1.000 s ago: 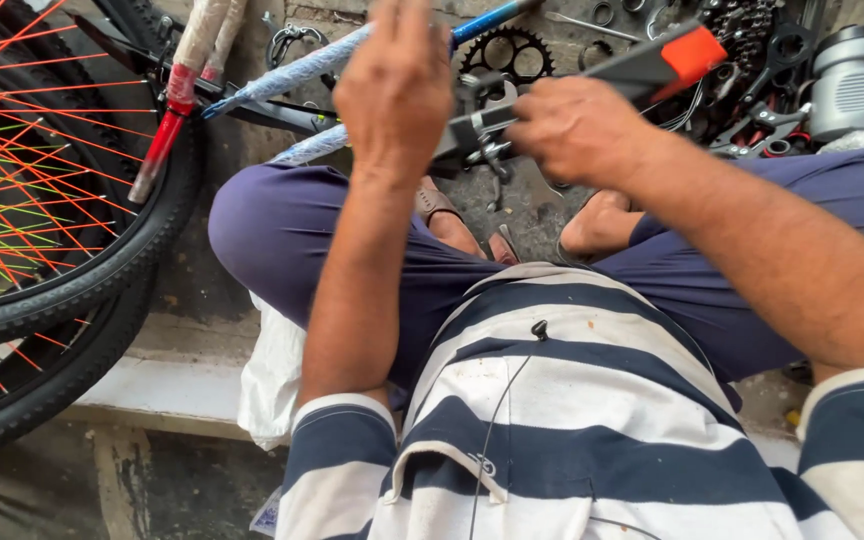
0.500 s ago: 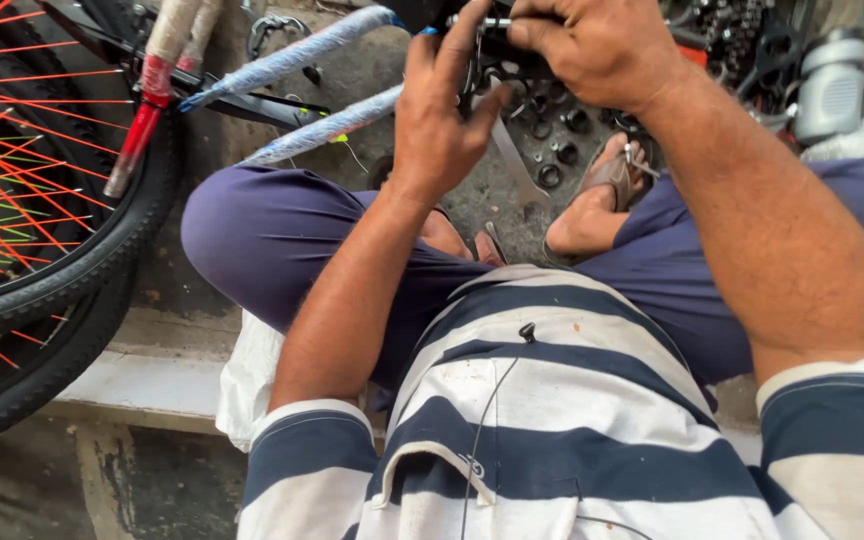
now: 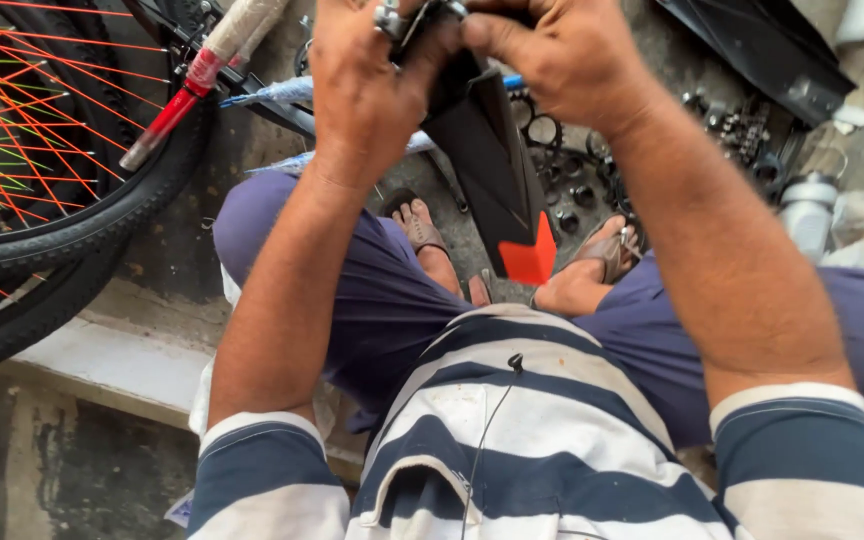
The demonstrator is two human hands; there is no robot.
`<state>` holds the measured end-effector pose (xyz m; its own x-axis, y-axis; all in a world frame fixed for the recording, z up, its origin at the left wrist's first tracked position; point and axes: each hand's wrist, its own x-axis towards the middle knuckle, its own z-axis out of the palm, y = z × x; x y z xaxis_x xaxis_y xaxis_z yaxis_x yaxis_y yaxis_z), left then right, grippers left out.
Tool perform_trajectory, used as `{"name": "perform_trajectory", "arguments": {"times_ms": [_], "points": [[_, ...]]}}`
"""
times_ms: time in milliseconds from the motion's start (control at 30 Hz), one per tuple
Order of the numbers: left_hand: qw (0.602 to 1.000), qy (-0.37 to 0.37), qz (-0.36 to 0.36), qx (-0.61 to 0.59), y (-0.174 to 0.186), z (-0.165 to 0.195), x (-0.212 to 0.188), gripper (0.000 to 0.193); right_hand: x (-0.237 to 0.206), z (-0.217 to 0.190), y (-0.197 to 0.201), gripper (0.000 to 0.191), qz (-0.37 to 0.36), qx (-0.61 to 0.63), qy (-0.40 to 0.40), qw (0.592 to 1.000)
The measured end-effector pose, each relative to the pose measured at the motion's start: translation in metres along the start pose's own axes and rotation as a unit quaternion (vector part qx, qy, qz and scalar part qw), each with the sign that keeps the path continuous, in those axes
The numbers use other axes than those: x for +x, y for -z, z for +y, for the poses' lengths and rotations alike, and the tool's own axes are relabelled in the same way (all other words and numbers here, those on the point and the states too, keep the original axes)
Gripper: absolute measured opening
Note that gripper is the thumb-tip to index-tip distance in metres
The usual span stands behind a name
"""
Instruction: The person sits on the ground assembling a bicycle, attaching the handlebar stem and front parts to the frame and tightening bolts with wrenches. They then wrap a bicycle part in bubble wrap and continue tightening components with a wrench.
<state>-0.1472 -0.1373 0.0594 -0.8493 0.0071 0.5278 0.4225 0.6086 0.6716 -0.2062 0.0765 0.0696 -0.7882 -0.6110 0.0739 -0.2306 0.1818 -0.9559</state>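
Note:
A black bicycle mudguard (image 3: 487, 165) with an orange-red tip hangs from the top middle of the view, tip pointing down towards my feet. My left hand (image 3: 362, 85) grips its upper end from the left, fingers closed around a small metal bracket there. My right hand (image 3: 552, 60) clasps the same upper end from the right. Both hands meet at the top edge of the view, and the bracket is mostly hidden by the fingers.
A bicycle wheel (image 3: 62, 150) with orange and green spokes stands at the left, beside a wrapped frame tube (image 3: 202, 70). Chainrings and small metal parts (image 3: 572, 170) lie on the ground ahead. A grey canister (image 3: 807, 215) stands at the right. I sit on a concrete step (image 3: 102, 360).
The hands have risen towards the camera with the mudguard. It has swung from lying sideways to hanging with its orange tip down. My left hand now grips its upper end.

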Motion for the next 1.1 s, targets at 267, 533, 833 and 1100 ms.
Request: {"name": "perform_trajectory", "arguments": {"times_ms": [267,533,833,1100], "points": [[0.998,0.066,-0.006,-0.014,-0.004,-0.069,0.025,0.044,0.034,0.132,0.021,0.014,0.155,-0.200,0.039,0.967],[0.991,0.128,-0.032,0.020,-0.014,-0.117,0.051,0.038,0.035,0.308,-0.012,0.048,-0.068,-0.458,-0.111,0.879],[0.992,0.109,-0.028,0.049,0.005,-0.125,0.052,0.035,0.069,0.277,-0.016,0.052,-0.179,-0.467,-0.216,0.838],[0.996,0.066,0.047,0.031,0.045,-0.098,0.042,0.029,0.010,0.111,0.037,0.033,-0.186,-0.571,-0.052,0.798]]}}
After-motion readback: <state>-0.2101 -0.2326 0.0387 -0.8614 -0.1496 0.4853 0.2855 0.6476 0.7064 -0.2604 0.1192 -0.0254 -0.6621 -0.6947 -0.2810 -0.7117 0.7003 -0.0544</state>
